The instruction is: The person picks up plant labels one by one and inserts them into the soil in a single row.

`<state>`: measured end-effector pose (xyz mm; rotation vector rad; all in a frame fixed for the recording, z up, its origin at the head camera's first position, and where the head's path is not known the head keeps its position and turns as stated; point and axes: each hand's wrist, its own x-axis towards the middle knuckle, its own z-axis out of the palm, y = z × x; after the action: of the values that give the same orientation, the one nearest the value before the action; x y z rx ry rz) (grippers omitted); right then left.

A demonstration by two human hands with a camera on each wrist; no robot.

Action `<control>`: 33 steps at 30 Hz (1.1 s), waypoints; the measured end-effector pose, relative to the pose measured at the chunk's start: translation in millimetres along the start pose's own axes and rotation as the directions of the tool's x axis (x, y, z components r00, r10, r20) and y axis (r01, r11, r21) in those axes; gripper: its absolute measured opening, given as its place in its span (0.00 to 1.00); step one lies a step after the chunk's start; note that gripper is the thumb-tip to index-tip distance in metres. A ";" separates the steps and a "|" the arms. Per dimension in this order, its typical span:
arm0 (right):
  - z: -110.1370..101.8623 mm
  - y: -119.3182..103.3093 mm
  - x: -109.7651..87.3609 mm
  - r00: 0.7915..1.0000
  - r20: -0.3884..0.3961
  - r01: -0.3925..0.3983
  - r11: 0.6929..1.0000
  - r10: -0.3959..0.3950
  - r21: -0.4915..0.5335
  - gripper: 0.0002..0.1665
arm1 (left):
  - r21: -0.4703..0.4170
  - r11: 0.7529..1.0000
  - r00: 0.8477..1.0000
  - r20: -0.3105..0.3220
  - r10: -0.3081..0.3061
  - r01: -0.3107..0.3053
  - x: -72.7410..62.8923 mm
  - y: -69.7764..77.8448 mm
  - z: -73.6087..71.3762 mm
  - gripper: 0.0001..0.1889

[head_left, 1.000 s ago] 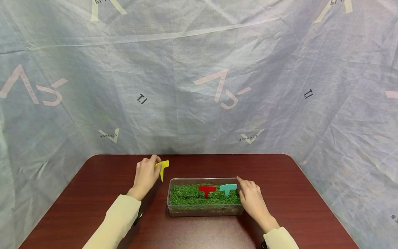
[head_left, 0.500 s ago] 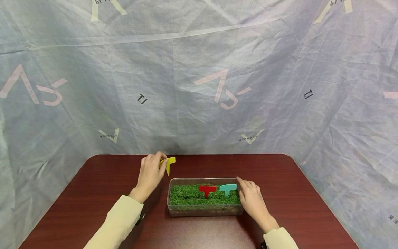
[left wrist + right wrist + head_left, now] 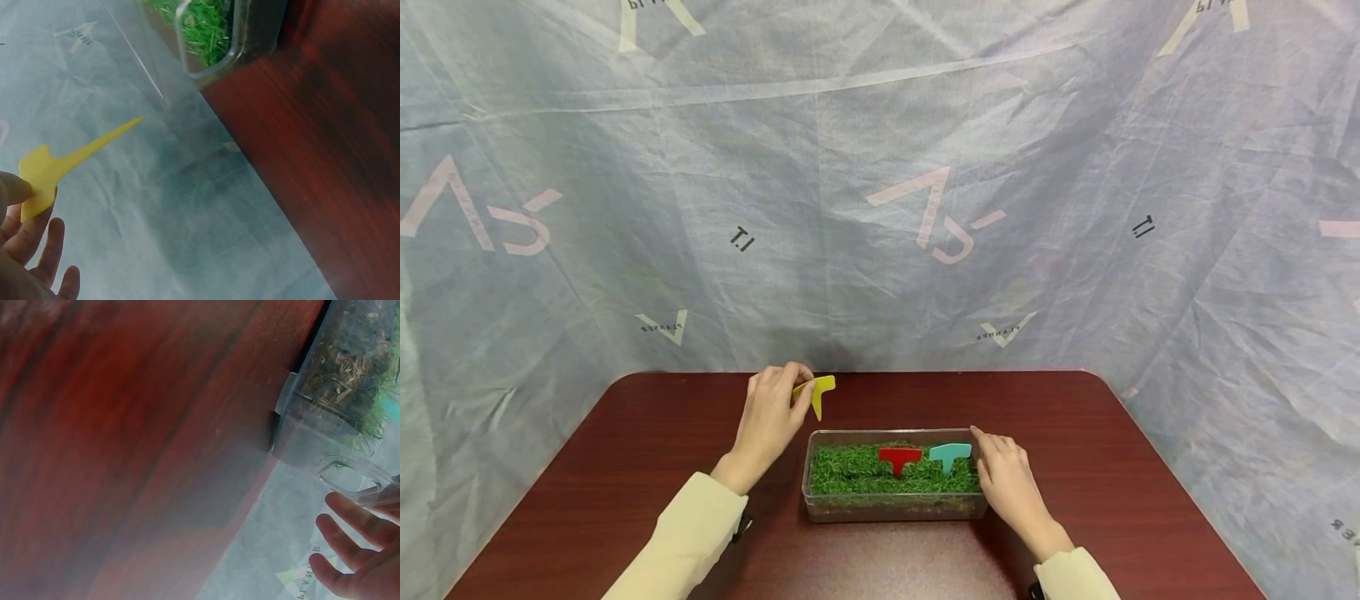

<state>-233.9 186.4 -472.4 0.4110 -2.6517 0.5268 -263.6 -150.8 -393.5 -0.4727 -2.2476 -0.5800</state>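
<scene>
My left hand (image 3: pixel 767 421) pinches a yellow T-shaped plant label (image 3: pixel 825 384) by one side of its head, between thumb and fingers. Its pointed stem hangs downward, above and behind the left end of a clear plastic box (image 3: pixel 895 506). In the left wrist view the label's stem (image 3: pixel 100 142) shows in full. Green artificial grass (image 3: pixel 853 468) fills the box. Standing in the grass are a red T-shaped label (image 3: pixel 900 457) near the middle and a turquoise one (image 3: pixel 951 453) to its right. My right hand (image 3: pixel 1011 487) rests at the box's right end, fingers loosely extended along the rim.
The box stands on a dark red wooden table (image 3: pixel 640 450) with rounded far corners. Behind and beside the table hangs a grey printed cloth (image 3: pixel 820 217). Brown bits (image 3: pixel 347 369) show under the grass through the box wall.
My left hand has moved right and slightly up, carrying the yellow plant label closer to the box's left end. The right hand, box and other labels stay in place.
</scene>
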 end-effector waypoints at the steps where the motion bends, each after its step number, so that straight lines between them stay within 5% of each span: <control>1: -0.1 0.0 -0.2 1.000 0.000 0.000 1.000 0.000 0.001 0.25 | -0.004 1.000 1.000 -0.003 0.006 -0.006 0.3 1.1 -0.7 0.03; 33: -1.2 -0.8 -0.3 1.000 0.007 0.002 1.000 -0.002 0.002 0.25 | -0.111 0.993 0.996 0.085 0.038 -0.028 -26.4 26.2 9.3 0.05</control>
<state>-233.0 186.3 -471.3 0.4170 -2.6575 0.5283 -238.8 -128.1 -412.1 -0.6001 -2.2939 -0.6803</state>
